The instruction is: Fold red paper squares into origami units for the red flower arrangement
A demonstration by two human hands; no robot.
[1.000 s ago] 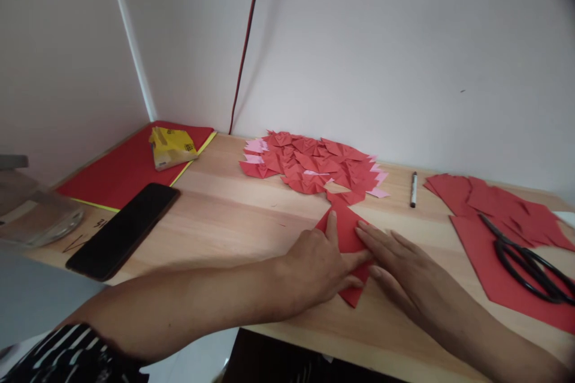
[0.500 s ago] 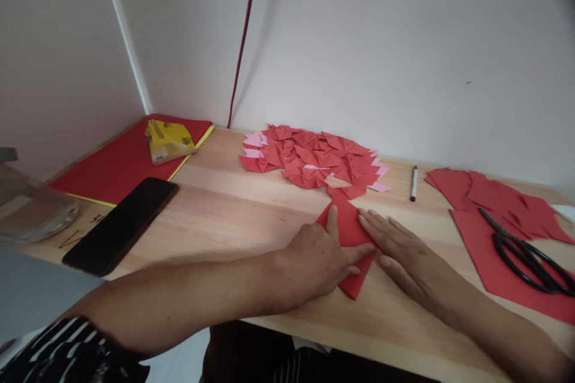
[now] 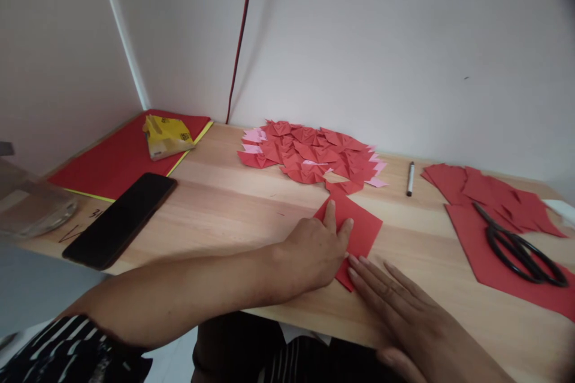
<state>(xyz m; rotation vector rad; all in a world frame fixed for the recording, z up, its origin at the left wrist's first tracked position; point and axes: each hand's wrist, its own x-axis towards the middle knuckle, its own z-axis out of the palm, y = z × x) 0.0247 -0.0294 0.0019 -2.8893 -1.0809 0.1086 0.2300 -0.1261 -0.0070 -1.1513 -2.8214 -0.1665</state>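
A red sheet of paper [image 3: 365,228] lies folded on the wooden table in front of me. My left hand [image 3: 317,251] presses it down, index and middle fingers stretched out and spread on its surface; the other fingers are partly hidden. At the sheet's lower right edge rests my right hand [image 3: 395,305], flat, fingers extended, fingertips touching the paper. Just beyond the sheet sits a cluster of red and pink folded paper pieces [image 3: 309,149], its near tip close to the sheet's top corner.
Black-handled scissors [image 3: 523,254] lie on larger red paper [image 3: 467,251] at right, near several red cut pieces [image 3: 487,191]. A marker [image 3: 410,179] is beside them. On the left are a phone [image 3: 121,221], a yellow packet [image 3: 166,137], red sheets [image 3: 103,161] and a clear container [image 3: 33,209].
My right hand has slid down along the paper's right edge toward me. My left middle finger has shifted up, and more of the sheet's right side shows.
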